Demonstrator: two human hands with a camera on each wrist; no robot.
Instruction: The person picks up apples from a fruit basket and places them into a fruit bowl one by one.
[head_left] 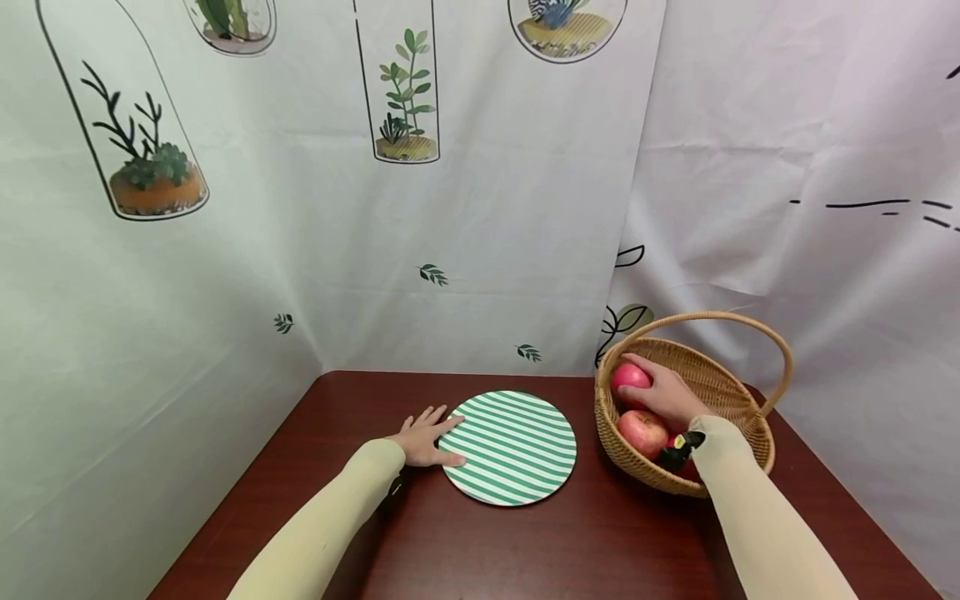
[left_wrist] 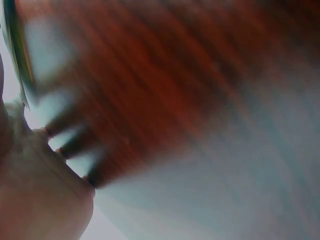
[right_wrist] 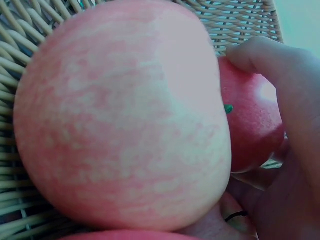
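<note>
In the head view we get bright, fairly even light, pale sheen on the white cloth (head_left: 480, 217) and a dark shadow on the desk (head_left: 510, 554) beside the left sleeve (head_left: 330, 521). The left wrist view smears out of focus. In the right one, glare bleaches the large apple (right_wrist: 120, 125) and glints on the red apple (right_wrist: 252, 122).

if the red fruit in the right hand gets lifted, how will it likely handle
The red fruit could roll if set down, given its rounded shape. Its shiny highlight suggests skin that may be slightly slippery. It seems stiff, as no dent shows where the right hand grips it.
</note>
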